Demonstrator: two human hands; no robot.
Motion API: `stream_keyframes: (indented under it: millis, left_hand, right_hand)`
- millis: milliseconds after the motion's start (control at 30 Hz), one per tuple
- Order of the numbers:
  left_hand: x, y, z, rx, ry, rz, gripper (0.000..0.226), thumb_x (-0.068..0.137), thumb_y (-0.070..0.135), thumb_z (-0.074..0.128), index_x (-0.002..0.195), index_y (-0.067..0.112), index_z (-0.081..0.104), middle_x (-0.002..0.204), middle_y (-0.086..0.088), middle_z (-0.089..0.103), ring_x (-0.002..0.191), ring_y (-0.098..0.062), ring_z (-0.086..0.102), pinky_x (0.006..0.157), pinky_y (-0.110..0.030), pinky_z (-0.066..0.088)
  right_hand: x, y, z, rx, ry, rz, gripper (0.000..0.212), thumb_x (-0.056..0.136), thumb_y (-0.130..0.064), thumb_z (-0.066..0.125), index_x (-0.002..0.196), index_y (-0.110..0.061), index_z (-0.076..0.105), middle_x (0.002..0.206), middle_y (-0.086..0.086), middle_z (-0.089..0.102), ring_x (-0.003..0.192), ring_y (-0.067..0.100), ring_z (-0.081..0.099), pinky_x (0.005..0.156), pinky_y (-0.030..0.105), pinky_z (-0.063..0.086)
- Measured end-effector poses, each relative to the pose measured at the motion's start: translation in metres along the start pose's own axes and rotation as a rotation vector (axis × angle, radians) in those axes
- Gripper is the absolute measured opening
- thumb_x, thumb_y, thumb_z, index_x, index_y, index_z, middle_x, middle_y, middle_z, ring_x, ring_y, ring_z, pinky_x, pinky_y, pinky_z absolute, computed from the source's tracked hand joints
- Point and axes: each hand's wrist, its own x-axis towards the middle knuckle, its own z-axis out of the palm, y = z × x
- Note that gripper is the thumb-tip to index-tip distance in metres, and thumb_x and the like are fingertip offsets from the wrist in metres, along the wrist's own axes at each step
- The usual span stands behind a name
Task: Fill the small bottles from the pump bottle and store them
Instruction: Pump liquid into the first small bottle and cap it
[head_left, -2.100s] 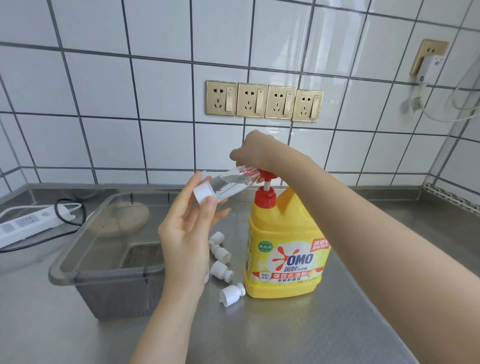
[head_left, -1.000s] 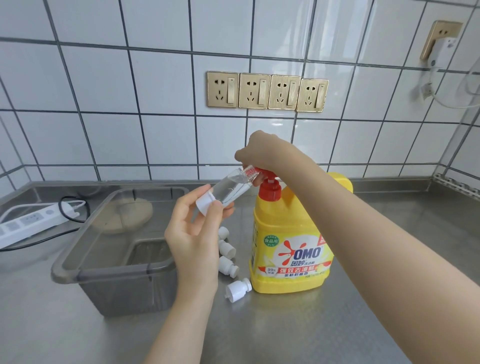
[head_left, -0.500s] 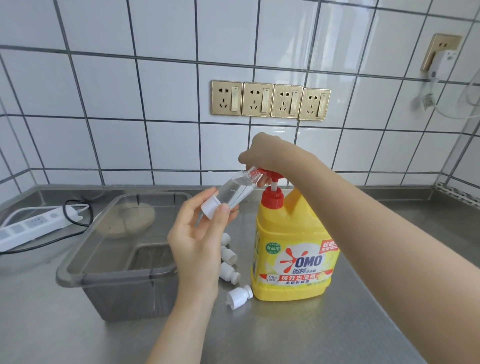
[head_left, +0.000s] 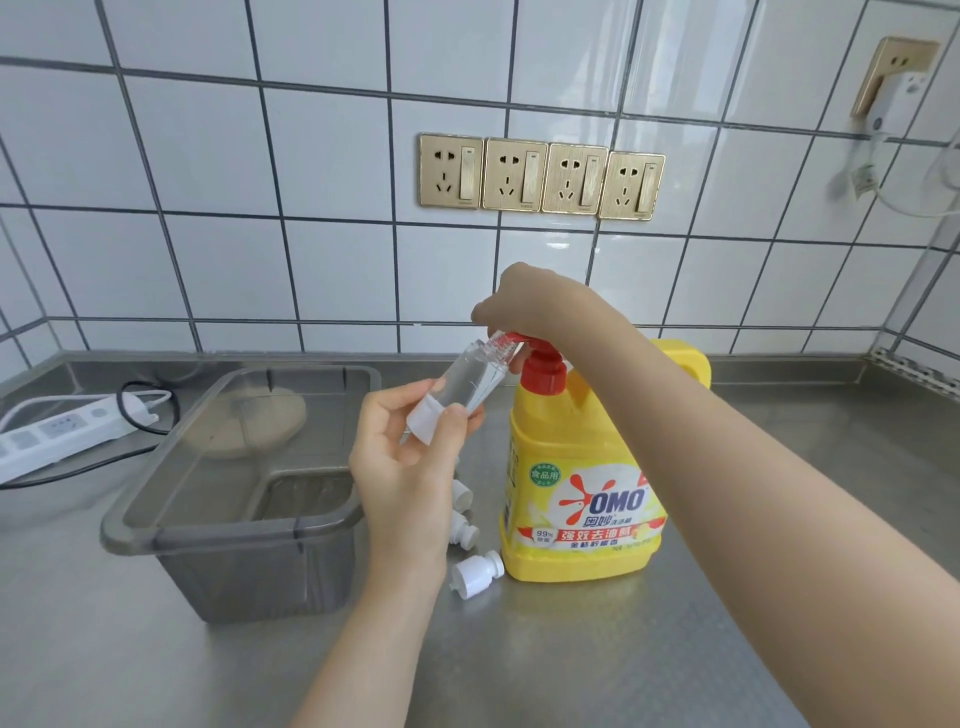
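Note:
A yellow pump bottle (head_left: 582, 499) with a red pump head (head_left: 540, 371) stands upright on the steel counter. My right hand (head_left: 524, 304) rests on top of the pump head, pressing it low. My left hand (head_left: 410, 467) holds a small clear bottle (head_left: 470, 379) tilted, its open neck up against the red spout, with a white cap (head_left: 423, 418) pinched between thumb and fingers at its lower end. Several small white-capped bottles (head_left: 475, 571) lie on the counter between my left wrist and the pump bottle.
A grey translucent plastic bin (head_left: 234, 535) sits to the left of my left hand. A white power strip (head_left: 62, 431) with a black cable lies at the far left. Gold wall sockets (head_left: 540, 176) line the tiled wall behind.
The pump head has gone up and down under my right hand and is low now. The small bottle stays at the spout in my left hand. The camera view shifted slightly.

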Motion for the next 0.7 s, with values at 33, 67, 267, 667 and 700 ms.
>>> stream_keyframes:
  millis: [33, 67, 267, 667, 700]
  left_hand:
    - [-0.001, 0.0, 0.001, -0.005, -0.007, -0.007, 0.019, 0.088, -0.007, 0.061, 0.099, 0.009, 0.059, 0.101, -0.005, 0.072, 0.084, -0.018, 0.075, 0.078, -0.029, 0.057]
    - [-0.002, -0.001, 0.002, -0.006, -0.016, -0.016, 0.019, 0.088, -0.006, 0.061, 0.098, 0.01, 0.058, 0.102, -0.006, 0.072, 0.085, -0.02, 0.075, 0.077, -0.027, 0.057]
    - [0.001, -0.004, 0.0, 0.034, -0.089, -0.017, 0.04, 0.075, 0.021, 0.073, 0.113, 0.021, 0.061, 0.11, 0.0, 0.073, 0.106, -0.024, 0.07, 0.091, -0.035, 0.054]
    - [-0.002, -0.001, 0.0, 0.166, -0.141, 0.065, 0.037, 0.085, 0.018, 0.072, 0.121, 0.018, 0.066, 0.112, 0.007, 0.073, 0.109, -0.012, 0.067, 0.09, -0.026, 0.055]
    - [-0.002, -0.002, 0.0, 0.167, -0.143, 0.073, 0.036, 0.085, 0.015, 0.07, 0.121, 0.017, 0.066, 0.112, 0.007, 0.073, 0.109, -0.009, 0.067, 0.087, -0.02, 0.053]
  right_hand:
    - [0.0, 0.0, 0.0, -0.001, 0.001, 0.001, 0.025, 0.091, -0.021, 0.05, 0.068, -0.013, 0.043, 0.065, 0.002, 0.049, 0.051, 0.016, 0.043, 0.046, 0.022, 0.028]
    - [-0.001, 0.0, 0.001, -0.004, 0.002, 0.004, 0.025, 0.09, -0.022, 0.05, 0.068, -0.013, 0.043, 0.066, 0.002, 0.049, 0.052, 0.016, 0.043, 0.047, 0.022, 0.028]
    - [-0.003, -0.005, -0.01, 0.028, 0.04, -0.03, 0.018, 0.088, -0.015, 0.047, 0.072, -0.007, 0.05, 0.056, 0.005, 0.053, 0.038, 0.019, 0.05, 0.042, 0.016, 0.036]
    - [0.0, -0.002, -0.011, -0.01, 0.002, -0.012, 0.024, 0.088, -0.022, 0.051, 0.068, -0.009, 0.05, 0.056, 0.003, 0.052, 0.043, 0.017, 0.045, 0.044, 0.019, 0.03]
    - [0.0, -0.001, -0.009, -0.019, 0.0, -0.011, 0.026, 0.089, -0.022, 0.051, 0.066, -0.01, 0.046, 0.059, 0.003, 0.049, 0.046, 0.017, 0.043, 0.046, 0.02, 0.029]
